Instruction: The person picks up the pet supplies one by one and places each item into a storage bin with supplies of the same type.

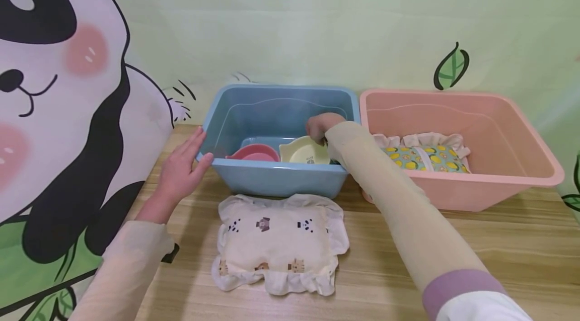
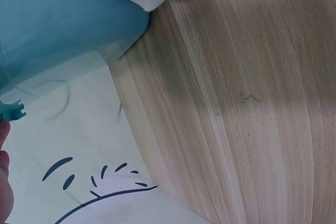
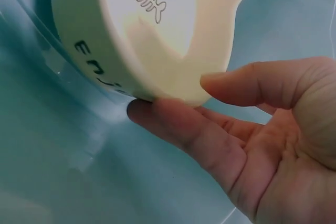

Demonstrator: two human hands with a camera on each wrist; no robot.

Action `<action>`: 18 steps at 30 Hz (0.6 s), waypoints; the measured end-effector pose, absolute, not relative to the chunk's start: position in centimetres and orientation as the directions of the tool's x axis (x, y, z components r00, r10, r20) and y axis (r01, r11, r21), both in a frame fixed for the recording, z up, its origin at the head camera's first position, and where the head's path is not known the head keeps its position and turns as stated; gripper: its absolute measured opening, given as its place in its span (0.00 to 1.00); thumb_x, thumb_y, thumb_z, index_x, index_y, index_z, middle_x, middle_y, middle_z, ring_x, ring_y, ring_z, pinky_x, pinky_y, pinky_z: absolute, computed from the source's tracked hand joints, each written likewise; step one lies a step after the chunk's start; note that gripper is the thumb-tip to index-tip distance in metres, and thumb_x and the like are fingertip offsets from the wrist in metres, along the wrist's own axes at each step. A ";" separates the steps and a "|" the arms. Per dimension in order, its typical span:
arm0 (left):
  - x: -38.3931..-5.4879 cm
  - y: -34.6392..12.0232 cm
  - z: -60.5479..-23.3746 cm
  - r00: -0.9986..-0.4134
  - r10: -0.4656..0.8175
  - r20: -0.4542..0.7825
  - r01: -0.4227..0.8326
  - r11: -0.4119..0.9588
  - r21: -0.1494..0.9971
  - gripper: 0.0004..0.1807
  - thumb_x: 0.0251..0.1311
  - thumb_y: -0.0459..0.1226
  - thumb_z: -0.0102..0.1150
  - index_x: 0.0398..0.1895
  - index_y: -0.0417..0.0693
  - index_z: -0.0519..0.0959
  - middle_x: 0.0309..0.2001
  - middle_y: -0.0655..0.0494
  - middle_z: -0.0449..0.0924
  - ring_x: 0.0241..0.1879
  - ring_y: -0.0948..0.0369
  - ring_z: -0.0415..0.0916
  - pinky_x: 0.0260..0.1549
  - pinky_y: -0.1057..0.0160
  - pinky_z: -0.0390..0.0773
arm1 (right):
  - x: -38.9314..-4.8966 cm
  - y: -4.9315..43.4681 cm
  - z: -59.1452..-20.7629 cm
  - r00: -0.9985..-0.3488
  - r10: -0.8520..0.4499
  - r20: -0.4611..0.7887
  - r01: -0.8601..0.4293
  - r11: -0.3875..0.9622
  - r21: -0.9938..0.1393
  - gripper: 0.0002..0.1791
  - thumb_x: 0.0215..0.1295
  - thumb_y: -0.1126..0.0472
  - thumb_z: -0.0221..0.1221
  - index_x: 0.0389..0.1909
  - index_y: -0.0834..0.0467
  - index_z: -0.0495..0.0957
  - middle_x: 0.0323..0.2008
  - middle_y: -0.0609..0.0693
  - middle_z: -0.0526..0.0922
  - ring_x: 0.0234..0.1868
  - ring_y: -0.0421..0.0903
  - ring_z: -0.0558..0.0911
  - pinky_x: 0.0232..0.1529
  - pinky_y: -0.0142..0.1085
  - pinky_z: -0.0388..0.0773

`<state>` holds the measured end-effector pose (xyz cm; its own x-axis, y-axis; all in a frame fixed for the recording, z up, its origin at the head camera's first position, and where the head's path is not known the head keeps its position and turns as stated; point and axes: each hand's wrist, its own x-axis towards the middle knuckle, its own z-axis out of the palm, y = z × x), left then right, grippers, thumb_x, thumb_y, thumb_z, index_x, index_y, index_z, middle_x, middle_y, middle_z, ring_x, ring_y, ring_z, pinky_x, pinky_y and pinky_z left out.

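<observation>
Inside the blue bin (image 1: 281, 180), my right hand (image 1: 324, 126) pinches the edge of a cream pet bowl (image 1: 304, 151). Its thumb lies over the rim and the fingers curl against the outer wall in the right wrist view. That bowl (image 3: 210, 24) has a pointed ear, a fishbone print and dark lettering on its side. A pink bowl (image 1: 256, 152) sits left of it in the same bin. My left hand (image 1: 183, 165) rests against the bin's left rim, fingers stretched out. Only some of its fingers (image 2: 5, 192) show in the left wrist view.
A small ruffled pillow (image 1: 276, 238) with animal prints lies on the wooden table (image 1: 385, 270) before the blue bin. To the right stands a pink bin (image 1: 453, 192) holding a lemon-print ruffled pillow (image 1: 426, 157). A panda-printed backdrop (image 1: 281, 24) rises close behind both bins.
</observation>
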<state>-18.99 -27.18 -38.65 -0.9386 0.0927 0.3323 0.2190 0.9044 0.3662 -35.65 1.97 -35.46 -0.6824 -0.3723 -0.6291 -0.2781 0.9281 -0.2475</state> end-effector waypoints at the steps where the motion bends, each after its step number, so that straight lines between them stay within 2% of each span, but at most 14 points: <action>1: -19.0 -27.2 -38.7 -0.938 0.094 0.335 0.222 0.904 0.366 0.32 0.62 0.53 0.38 0.66 0.49 0.54 0.68 0.50 0.52 0.63 0.45 0.55 0.54 0.39 0.60 | -35.7 2.0 -35.5 -0.670 -0.377 -0.639 -0.297 0.926 -0.234 0.12 0.45 0.73 0.47 0.14 0.54 0.60 0.18 0.48 0.61 0.18 0.42 0.57 0.17 0.30 0.56; 4: -19.0 -27.1 -38.7 -0.935 0.098 0.340 0.227 0.903 0.365 0.32 0.62 0.53 0.38 0.66 0.49 0.54 0.68 0.50 0.52 0.63 0.45 0.56 0.54 0.39 0.60 | -35.8 1.9 -35.4 -0.626 -0.365 -0.689 -0.314 0.927 -0.205 0.04 0.50 0.68 0.52 0.26 0.56 0.69 0.27 0.50 0.68 0.26 0.44 0.66 0.25 0.31 0.66; 6: -19.0 -27.1 -38.7 -0.935 0.099 0.339 0.228 0.903 0.364 0.32 0.62 0.53 0.38 0.66 0.48 0.54 0.68 0.51 0.51 0.63 0.45 0.56 0.55 0.40 0.60 | -35.8 1.9 -35.3 -0.597 -0.349 -0.723 -0.305 0.932 -0.198 0.14 0.53 0.64 0.54 0.42 0.55 0.71 0.38 0.52 0.72 0.36 0.45 0.71 0.34 0.33 0.72; 9: -19.1 -27.1 -38.6 -0.937 0.099 0.336 0.227 0.903 0.366 0.32 0.62 0.53 0.38 0.66 0.48 0.54 0.68 0.51 0.51 0.63 0.45 0.55 0.55 0.39 0.60 | -35.6 1.5 -35.4 -0.533 -0.332 -0.778 -0.182 0.943 -0.277 0.30 0.55 0.62 0.55 0.61 0.53 0.60 0.52 0.55 0.69 0.48 0.49 0.74 0.47 0.39 0.74; 13: -19.1 -27.1 -38.6 -0.937 0.098 0.336 0.225 0.904 0.364 0.32 0.62 0.53 0.38 0.66 0.48 0.54 0.68 0.50 0.51 0.63 0.45 0.55 0.55 0.39 0.60 | -35.2 0.9 -35.6 -0.474 -0.344 -0.811 -0.061 0.931 -0.359 0.36 0.57 0.63 0.54 0.66 0.51 0.51 0.59 0.58 0.63 0.52 0.52 0.74 0.50 0.43 0.74; 18: -19.0 -27.2 -38.7 -0.936 0.101 0.337 0.226 0.907 0.356 0.32 0.63 0.53 0.37 0.66 0.48 0.55 0.67 0.49 0.52 0.63 0.45 0.56 0.54 0.39 0.60 | -35.1 0.6 -35.7 -0.523 -0.311 -0.794 -0.035 0.938 -0.344 0.34 0.55 0.61 0.56 0.64 0.47 0.56 0.57 0.56 0.64 0.52 0.52 0.72 0.45 0.42 0.76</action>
<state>-18.99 -27.17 -38.68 -0.9359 0.1009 0.3375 0.2262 0.9066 0.3563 -35.08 0.59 -35.69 -0.5233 -0.3106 -0.7935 -0.0352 0.9383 -0.3440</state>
